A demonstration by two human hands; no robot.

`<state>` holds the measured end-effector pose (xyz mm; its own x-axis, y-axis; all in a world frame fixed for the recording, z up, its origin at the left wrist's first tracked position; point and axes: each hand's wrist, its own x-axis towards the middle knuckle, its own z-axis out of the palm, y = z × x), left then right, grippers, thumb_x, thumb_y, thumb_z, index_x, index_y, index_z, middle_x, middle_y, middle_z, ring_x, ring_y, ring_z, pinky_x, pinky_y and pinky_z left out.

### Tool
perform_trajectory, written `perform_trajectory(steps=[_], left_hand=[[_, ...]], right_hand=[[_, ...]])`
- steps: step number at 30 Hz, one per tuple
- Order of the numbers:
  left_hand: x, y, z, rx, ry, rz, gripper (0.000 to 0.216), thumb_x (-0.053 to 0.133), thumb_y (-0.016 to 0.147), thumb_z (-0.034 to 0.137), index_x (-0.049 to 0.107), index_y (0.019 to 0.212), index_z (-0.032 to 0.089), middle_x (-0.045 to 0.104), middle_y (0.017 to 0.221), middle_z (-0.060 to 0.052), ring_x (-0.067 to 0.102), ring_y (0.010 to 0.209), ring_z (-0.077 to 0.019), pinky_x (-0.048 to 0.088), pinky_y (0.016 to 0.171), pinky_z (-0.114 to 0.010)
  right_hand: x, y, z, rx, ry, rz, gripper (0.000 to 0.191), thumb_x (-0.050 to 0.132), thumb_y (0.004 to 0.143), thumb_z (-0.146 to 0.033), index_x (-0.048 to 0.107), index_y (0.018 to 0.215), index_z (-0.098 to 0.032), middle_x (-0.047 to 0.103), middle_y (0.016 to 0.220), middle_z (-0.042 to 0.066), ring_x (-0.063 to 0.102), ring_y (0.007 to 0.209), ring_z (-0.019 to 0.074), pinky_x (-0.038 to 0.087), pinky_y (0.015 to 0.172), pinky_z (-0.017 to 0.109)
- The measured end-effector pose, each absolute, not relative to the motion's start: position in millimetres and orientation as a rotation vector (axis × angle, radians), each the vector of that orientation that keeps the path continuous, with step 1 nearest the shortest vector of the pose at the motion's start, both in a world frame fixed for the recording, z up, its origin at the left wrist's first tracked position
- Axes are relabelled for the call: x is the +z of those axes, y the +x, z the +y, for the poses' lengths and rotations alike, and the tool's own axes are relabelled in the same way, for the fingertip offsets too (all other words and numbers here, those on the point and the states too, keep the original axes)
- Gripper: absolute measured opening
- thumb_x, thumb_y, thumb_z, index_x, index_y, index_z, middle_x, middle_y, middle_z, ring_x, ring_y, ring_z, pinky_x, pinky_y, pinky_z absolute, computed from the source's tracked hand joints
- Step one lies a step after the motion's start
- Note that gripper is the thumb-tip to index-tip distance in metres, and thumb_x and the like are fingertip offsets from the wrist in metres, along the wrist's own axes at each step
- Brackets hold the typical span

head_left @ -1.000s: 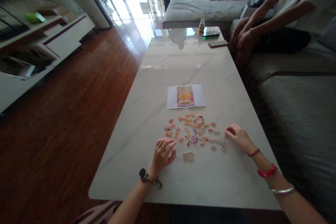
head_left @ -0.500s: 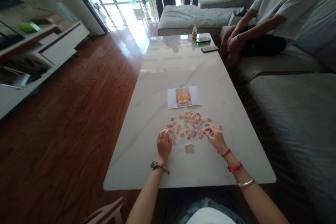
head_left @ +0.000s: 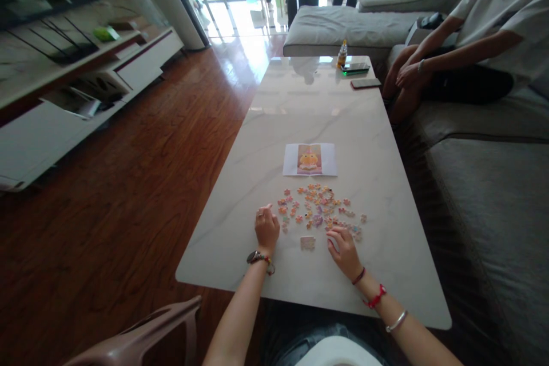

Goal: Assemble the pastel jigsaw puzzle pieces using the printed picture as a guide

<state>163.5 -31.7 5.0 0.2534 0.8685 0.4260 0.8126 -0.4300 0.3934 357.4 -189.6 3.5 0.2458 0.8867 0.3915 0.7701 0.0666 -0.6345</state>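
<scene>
Loose jigsaw puzzle pieces (head_left: 317,206) in pink, orange and purple lie scattered on the white marbled table (head_left: 240,183). My left hand (head_left: 266,227) rests at the left edge of the pile, its fingers curled in and no piece visible in them. Low over the right side, my right hand (head_left: 343,249) has its thumb and fingers a little apart; I make out no piece between them. Left of it lies a small joined block of puzzle pieces (head_left: 307,242). Beyond the pile is a creased sheet with a printed picture (head_left: 309,160) of a yellow figure.
At the table's far end stand a small bottle (head_left: 342,54) and two phones, one of them a dark phone (head_left: 365,84). A person (head_left: 463,57) sits on the grey sofa (head_left: 489,183) to the right. A plastic stool (head_left: 146,331) is at the lower left.
My right hand has drawn back from the pieces toward the joined block, uncovering pieces at the right. My left hand stays beside the pile. The camera view has turned left.
</scene>
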Motion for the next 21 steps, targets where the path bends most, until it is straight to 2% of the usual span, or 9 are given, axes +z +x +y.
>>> perform_trajectory(steps=[11, 15, 18, 21], left_hand=[[4.8, 163.0, -29.2, 0.897, 2.409, 1.703, 0.027, 0.029, 0.077, 0.013, 0.05, 0.094, 0.013, 0.051, 0.083, -0.009, 0.048, 0.084, -0.0215, 0.04, 0.078, -0.035], [4.7, 162.0, -29.3, 0.899, 2.421, 1.701, 0.026, 0.029, 0.077, 0.014, 0.049, 0.094, 0.014, 0.051, 0.083, -0.008, 0.048, 0.083, -0.0206, 0.04, 0.078, -0.035], [4.4, 161.2, -29.5, 0.903, 2.436, 1.693, 0.026, 0.029, 0.078, 0.015, 0.049, 0.095, 0.014, 0.051, 0.082, -0.008, 0.048, 0.082, -0.0206, 0.04, 0.077, -0.035], [5.7, 161.5, -29.9, 0.895, 2.469, 1.666, 0.026, 0.03, 0.078, 0.015, 0.05, 0.095, 0.014, 0.052, 0.082, -0.009, 0.049, 0.081, -0.0208, 0.041, 0.076, -0.035]], right_hand=[[4.3, 364.3, -184.6, 0.192, -1.638, -1.596, 0.025, 0.046, 0.073, -0.016, 0.055, 0.096, -0.02, 0.053, 0.091, 0.007, 0.05, 0.089, 0.0197, 0.042, 0.077, 0.036], [17.2, 383.4, -158.4, 0.169, -1.801, -1.485, 0.024, 0.043, 0.077, -0.019, 0.054, 0.098, -0.019, 0.052, 0.09, 0.008, 0.049, 0.088, 0.0202, 0.04, 0.078, 0.036], [28.5, 397.0, -132.6, 0.19, -1.897, -1.564, 0.024, 0.049, 0.076, -0.025, 0.056, 0.097, -0.018, 0.052, 0.087, 0.008, 0.048, 0.085, 0.0216, 0.038, 0.077, 0.037], [32.1, 400.2, -118.1, 0.24, -1.958, -1.714, 0.018, 0.057, 0.071, -0.027, 0.059, 0.087, -0.019, 0.053, 0.083, 0.008, 0.048, 0.081, 0.0219, 0.037, 0.075, 0.037]])
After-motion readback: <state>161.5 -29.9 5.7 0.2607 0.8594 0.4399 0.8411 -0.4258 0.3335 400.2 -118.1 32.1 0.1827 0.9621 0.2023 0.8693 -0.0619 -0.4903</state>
